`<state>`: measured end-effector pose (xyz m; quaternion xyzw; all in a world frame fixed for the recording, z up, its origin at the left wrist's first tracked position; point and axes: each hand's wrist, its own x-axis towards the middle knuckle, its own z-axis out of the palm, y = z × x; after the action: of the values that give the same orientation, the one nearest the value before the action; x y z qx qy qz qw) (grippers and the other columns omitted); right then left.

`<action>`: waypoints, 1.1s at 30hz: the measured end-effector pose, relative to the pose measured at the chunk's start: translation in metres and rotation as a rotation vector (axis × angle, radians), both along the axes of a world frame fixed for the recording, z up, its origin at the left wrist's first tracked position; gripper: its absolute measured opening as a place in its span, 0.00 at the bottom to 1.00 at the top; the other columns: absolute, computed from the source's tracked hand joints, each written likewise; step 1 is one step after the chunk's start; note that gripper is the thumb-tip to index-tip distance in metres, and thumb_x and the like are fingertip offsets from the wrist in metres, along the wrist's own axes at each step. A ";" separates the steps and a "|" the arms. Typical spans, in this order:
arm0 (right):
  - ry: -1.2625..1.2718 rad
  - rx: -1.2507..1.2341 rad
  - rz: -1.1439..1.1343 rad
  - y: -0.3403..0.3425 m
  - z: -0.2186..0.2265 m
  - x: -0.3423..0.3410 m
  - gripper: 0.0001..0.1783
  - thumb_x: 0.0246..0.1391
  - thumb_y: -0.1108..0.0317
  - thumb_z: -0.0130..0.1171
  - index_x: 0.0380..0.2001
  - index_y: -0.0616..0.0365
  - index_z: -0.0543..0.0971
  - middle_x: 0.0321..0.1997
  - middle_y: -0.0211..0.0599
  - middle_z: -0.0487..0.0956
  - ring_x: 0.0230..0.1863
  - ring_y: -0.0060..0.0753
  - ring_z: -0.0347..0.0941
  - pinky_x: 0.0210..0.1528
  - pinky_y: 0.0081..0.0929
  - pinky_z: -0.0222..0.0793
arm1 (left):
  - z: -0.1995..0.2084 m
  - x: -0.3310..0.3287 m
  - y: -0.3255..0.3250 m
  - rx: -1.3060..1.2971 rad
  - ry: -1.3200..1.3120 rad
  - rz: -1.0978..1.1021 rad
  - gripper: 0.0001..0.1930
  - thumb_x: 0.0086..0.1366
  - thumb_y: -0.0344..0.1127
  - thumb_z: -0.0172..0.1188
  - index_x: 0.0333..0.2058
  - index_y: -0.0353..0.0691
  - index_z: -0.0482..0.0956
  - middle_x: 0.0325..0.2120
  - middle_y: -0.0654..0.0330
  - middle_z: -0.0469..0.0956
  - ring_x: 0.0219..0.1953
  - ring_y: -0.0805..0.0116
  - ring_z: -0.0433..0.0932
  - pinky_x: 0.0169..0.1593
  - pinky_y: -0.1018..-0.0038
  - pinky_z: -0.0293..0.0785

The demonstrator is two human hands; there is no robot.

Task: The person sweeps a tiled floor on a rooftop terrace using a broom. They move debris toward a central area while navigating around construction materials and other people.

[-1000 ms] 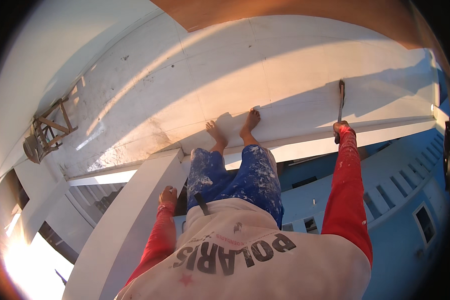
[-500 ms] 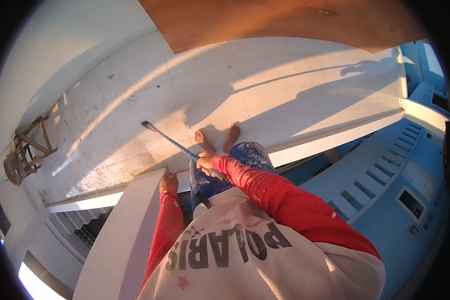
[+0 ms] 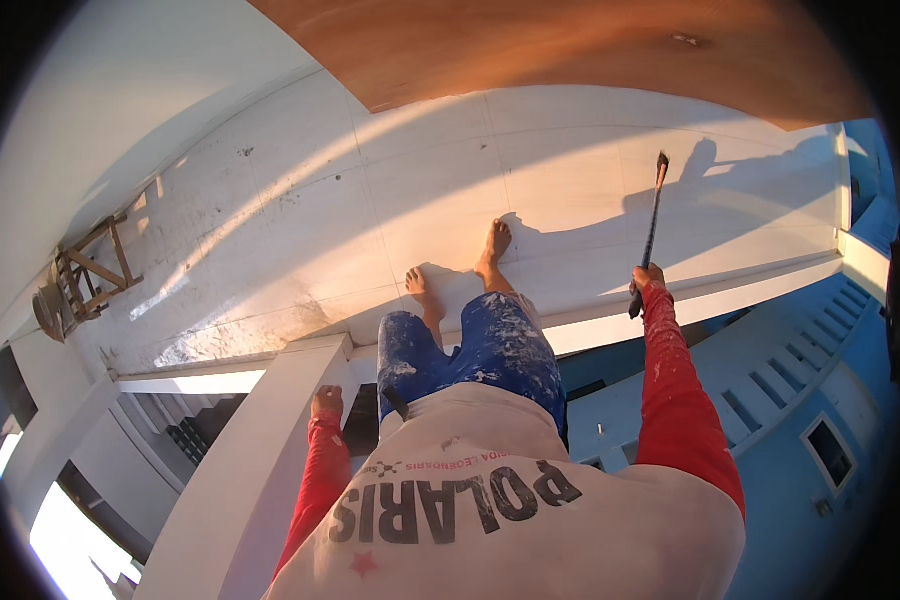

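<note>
My right hand [image 3: 648, 276] is stretched out to the right, its fingers wrapped round the lower end of a long-handled brush [image 3: 653, 225]. The brush has a thin dark bluish handle, a brownish section near the top and a dark tip. That tip points away from me, over the pale ledge floor [image 3: 570, 205]. My left hand [image 3: 327, 401] is closed beside the white pillar [image 3: 270, 440]; whether it grips the pillar or holds anything is hidden. Both red sleeves and the blue shorts carry white splashes.
My bare feet [image 3: 498, 240] stand on the ledge, near its raised edge [image 3: 730, 295]. Past that edge, a drop opens towards a blue building [image 3: 770, 480]. A wooden stool [image 3: 95, 268] lies at the far left. Ahead hangs an orange-brown panel [image 3: 590, 50].
My right hand has swung from in front of my body out to the right, carrying the brush. My left hand has drawn slightly back along the pillar. One foot has stepped forward and right.
</note>
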<state>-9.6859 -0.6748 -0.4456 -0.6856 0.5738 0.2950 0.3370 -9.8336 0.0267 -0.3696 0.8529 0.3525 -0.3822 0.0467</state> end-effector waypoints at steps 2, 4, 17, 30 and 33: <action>-0.026 0.091 -0.173 0.028 -0.048 0.033 0.11 0.50 0.69 0.47 0.26 0.68 0.73 0.16 0.43 0.75 0.13 0.35 0.72 0.12 0.34 0.64 | 0.010 0.028 -0.029 -0.091 -0.053 -0.023 0.21 0.57 0.51 0.56 0.39 0.41 0.81 0.37 0.48 0.81 0.44 0.51 0.79 0.49 0.62 0.73; 0.001 0.289 -0.045 0.101 -0.058 0.054 0.13 0.49 0.66 0.49 0.22 0.64 0.76 0.16 0.39 0.77 0.09 0.32 0.68 0.08 0.31 0.61 | 0.022 0.057 -0.050 -0.118 -0.059 -0.081 0.20 0.57 0.51 0.56 0.40 0.41 0.81 0.35 0.49 0.82 0.42 0.53 0.80 0.48 0.63 0.73; 0.025 1.272 0.480 0.248 0.065 0.084 0.20 0.53 0.68 0.56 0.48 0.66 0.70 0.18 0.33 0.71 0.14 0.27 0.68 0.13 0.30 0.63 | -0.004 0.051 -0.046 -0.229 -0.216 0.607 0.21 0.62 0.49 0.52 0.45 0.39 0.75 0.25 0.56 0.79 0.19 0.68 0.75 0.18 0.68 0.66; -0.042 -0.007 0.173 -0.012 -0.019 0.187 0.06 0.48 0.71 0.48 0.25 0.63 0.71 0.14 0.37 0.71 0.11 0.33 0.68 0.13 0.34 0.65 | -0.075 0.064 -0.020 -0.311 -0.082 0.174 0.17 0.62 0.44 0.53 0.40 0.37 0.80 0.24 0.57 0.80 0.25 0.69 0.78 0.27 0.73 0.72; 0.045 -0.014 0.089 0.071 -0.078 0.251 0.08 0.49 0.71 0.47 0.21 0.61 0.74 0.15 0.36 0.73 0.11 0.31 0.67 0.11 0.31 0.60 | -0.068 0.130 0.001 -0.483 -0.510 0.276 0.17 0.65 0.43 0.53 0.44 0.37 0.78 0.28 0.59 0.79 0.29 0.72 0.78 0.30 0.75 0.72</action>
<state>-9.4347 -0.6034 -0.5233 -0.7062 0.5521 0.3211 0.3057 -9.7036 0.0281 -0.4372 0.8295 0.3409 -0.2199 0.3840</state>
